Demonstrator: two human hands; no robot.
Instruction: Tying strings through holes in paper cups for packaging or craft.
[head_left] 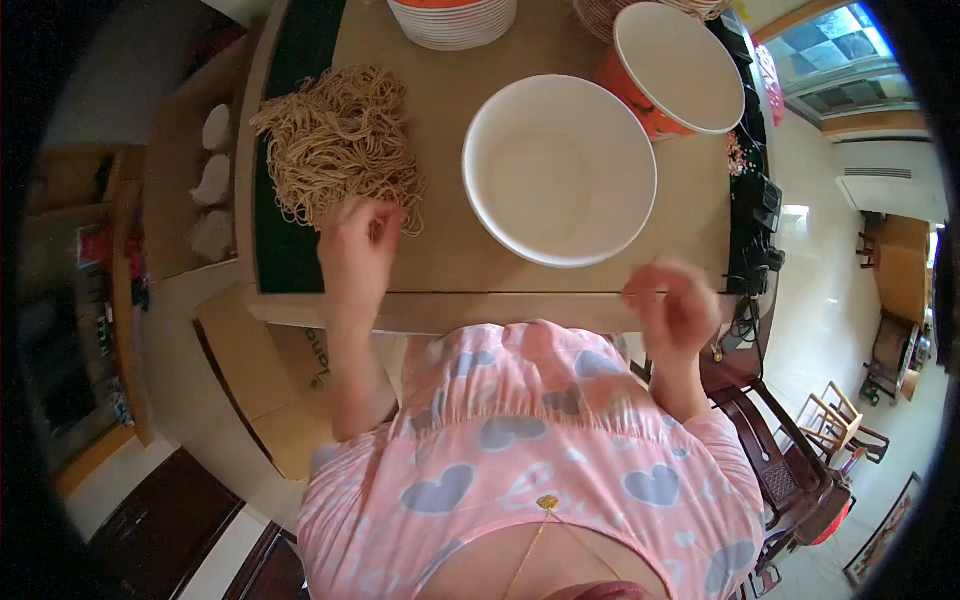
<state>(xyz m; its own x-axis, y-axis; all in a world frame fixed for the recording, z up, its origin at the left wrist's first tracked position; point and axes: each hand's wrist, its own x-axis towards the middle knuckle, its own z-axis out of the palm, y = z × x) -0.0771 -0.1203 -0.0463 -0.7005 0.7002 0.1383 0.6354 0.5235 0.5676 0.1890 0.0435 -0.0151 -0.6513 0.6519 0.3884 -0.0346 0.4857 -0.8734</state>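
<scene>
A messy pile of thin tan strands [340,145] lies on the left part of the counter [500,312]. The strands are curly and tangled, and some stick out at the sides.

The left hand [362,235] is at the near edge of the pile. Its fingers are curled in toward the thumb, but I cannot tell if they pinch a strand. The right hand [675,305] is near the front edge, well apart from the pile. Its fingers are bent and blurry, so I cannot tell if they press together or hold something.

Between the pile and the right hand, a bit farther back, is a big round white bowl [560,170]. Behind it, to the right, is an orange tub [680,70] that is white inside. A stack of white bowls [455,25] is at the back.

A dark green strip [290,265] runs down the left side. Some black things [755,205] sit along the right side. Past them, on the floor, is a dark wooden chair [775,450].
</scene>
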